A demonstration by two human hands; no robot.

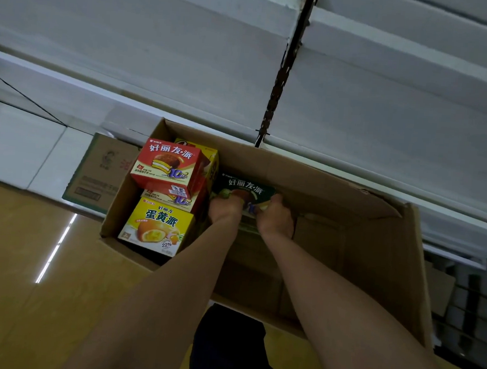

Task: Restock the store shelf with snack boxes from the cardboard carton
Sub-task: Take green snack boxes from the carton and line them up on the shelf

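Inside the cardboard carton (347,250) on the floor, left hand (225,209) and right hand (276,219) grip the green snack box (246,188), fingers curled round its near edge. Likely light, stiff, crushable; side holds suit. White shelf (187,72) beyond.

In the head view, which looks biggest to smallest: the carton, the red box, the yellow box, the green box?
1. Carton.
2-3. Red box and yellow box look alike.
4. Green box, partly hidden by both hands, so unsure.

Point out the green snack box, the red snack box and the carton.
green snack box (243,185): head view, its printed top face.
red snack box (168,161): head view, its front face.
cardboard carton (338,180): head view, its far wall.
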